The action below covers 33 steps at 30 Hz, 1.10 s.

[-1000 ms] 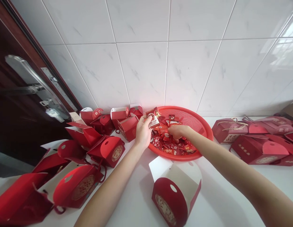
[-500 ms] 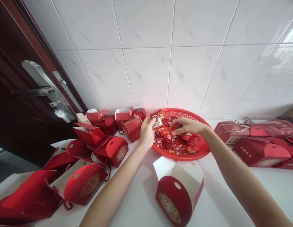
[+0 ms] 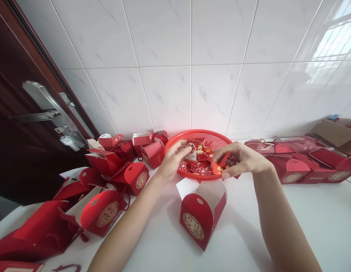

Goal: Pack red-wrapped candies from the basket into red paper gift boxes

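A red plastic basket [image 3: 175, 140] with perforated sides stands by the wall, holding many wrapped candies [image 3: 199, 168]. My left hand [image 3: 173, 158] is closed on red and white candy packets [image 3: 193, 150] over the basket's left part. At the basket's right rim, my right hand [image 3: 240, 158] pinches several wrapped candies [image 3: 222, 164], one bright orange-red, others dark. Just in front of the basket stands a red gift box [image 3: 195, 219] with its white-lined top flaps open and a gold round emblem on its front; its inside bottom is hidden from me.
Open red boxes [image 3: 105, 211] crowd the left side, some with cord handles. Closed red boxes [image 3: 294, 168] line the right, and a brown cardboard box [image 3: 335, 132] sits behind them. A dark door [image 3: 28, 151] with a metal handle borders the left; white tiles [image 3: 164, 98] rise behind.
My right hand has come up from among the candies to the basket's right rim, now holding several. My left hand still grips its packets. The view has shifted slightly to the right.
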Tool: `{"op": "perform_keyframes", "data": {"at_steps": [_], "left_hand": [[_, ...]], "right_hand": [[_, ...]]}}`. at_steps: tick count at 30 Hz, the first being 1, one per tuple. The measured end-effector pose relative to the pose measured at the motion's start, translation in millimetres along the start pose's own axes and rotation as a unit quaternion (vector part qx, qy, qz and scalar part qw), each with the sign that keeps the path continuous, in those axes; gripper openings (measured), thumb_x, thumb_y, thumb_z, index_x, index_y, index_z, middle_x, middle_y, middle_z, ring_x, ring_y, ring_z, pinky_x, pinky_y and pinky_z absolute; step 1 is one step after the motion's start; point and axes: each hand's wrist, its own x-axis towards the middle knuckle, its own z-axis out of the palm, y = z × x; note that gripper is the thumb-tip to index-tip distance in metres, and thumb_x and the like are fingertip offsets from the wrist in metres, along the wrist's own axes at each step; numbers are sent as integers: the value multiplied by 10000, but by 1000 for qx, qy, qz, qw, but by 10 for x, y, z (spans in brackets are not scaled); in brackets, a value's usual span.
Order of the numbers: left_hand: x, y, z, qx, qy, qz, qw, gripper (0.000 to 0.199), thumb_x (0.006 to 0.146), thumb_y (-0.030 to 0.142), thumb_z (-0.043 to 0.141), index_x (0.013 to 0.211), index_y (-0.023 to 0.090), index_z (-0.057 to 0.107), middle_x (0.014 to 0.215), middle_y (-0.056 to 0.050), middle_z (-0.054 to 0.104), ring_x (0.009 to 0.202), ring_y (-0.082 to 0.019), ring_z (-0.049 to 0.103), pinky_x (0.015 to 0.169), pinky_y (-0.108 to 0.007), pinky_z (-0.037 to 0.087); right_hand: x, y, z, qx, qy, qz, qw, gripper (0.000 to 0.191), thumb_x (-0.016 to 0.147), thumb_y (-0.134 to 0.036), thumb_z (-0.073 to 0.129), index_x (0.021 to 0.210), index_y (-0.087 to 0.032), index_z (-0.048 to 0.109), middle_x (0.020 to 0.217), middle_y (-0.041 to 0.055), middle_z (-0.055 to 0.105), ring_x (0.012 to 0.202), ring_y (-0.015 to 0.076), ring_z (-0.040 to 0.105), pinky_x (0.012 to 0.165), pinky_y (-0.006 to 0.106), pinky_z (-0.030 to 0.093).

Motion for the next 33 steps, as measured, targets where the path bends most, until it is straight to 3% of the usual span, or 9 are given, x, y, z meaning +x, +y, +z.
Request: {"op": "perform_keyframes", "data": {"at_steps": [4, 9, 13, 18, 21, 27, 29, 33], "left_hand": [[-252, 112, 123, 130, -101, 41, 986, 185, 836, 322, 789, 961, 202, 722, 904, -42, 698, 861, -186, 660, 770, -272, 547], [-448, 83, 222, 233, -149, 23, 961, 139, 914, 349, 697, 977, 228, 719, 941, -58, 707, 856, -212, 674, 727, -282, 552], [-513, 108, 218, 301, -171, -5, 938, 137, 918, 349, 680, 995, 243, 720, 947, -41, 732, 775, -198, 677, 668, -268, 528], [-573, 212, 197, 407, -222, 3, 886, 127, 947, 300, 613, 1007, 254, 715, 914, -20, 755, 800, -208, 679, 690, -267, 484], [-597, 271, 181, 440, -274, -11, 855, 142, 960, 300, 576, 985, 248, 705, 908, -26, 749, 798, -208, 673, 672, -263, 463], [-615, 328, 153, 482, -412, -103, 767, 125, 903, 226, 571, 927, 233, 693, 756, 16, 666, 617, -149, 562, 540, -237, 378], [-630, 316, 172, 464, -437, -131, 759, 155, 883, 190, 564, 929, 242, 703, 732, 28, 663, 559, -130, 529, 502, -234, 356], [-667, 259, 232, 440, -422, -148, 779, 170, 836, 125, 543, 813, 242, 663, 678, 48, 631, 530, -119, 494, 483, -235, 334]], "right_hand": [[-87, -179, 116, -52, -19, 4, 998, 262, 768, -319, 849, 910, -141, 718, 700, -14, 672, 519, 74, 559, 461, 189, 451], [-177, -305, 186, -112, -46, 62, 991, 240, 818, -347, 794, 946, -161, 713, 652, -30, 641, 491, 86, 555, 429, 192, 429], [-265, -346, 195, -165, -80, 75, 980, 200, 839, -306, 757, 978, -167, 719, 755, 6, 684, 575, 106, 588, 484, 205, 452], [-291, -361, 264, -232, -122, 115, 958, 22, 854, -181, 686, 870, -178, 701, 676, -26, 630, 568, 93, 533, 493, 197, 399], [-263, -386, 352, -259, -143, 132, 946, 69, 836, -122, 671, 811, -186, 677, 649, -39, 599, 553, 92, 507, 492, 207, 368], [-240, -454, 588, -299, -237, 90, 920, 65, 852, -135, 721, 861, -199, 725, 706, -20, 670, 554, 103, 505, 503, 248, 306], [-238, -460, 658, -328, -248, 72, 909, 75, 843, -127, 733, 844, -201, 719, 687, -23, 659, 541, 105, 475, 491, 261, 271], [-232, -475, 739, -384, -264, 53, 883, 87, 837, -123, 725, 827, -200, 687, 627, -31, 593, 519, 116, 385, 487, 278, 238]]}}
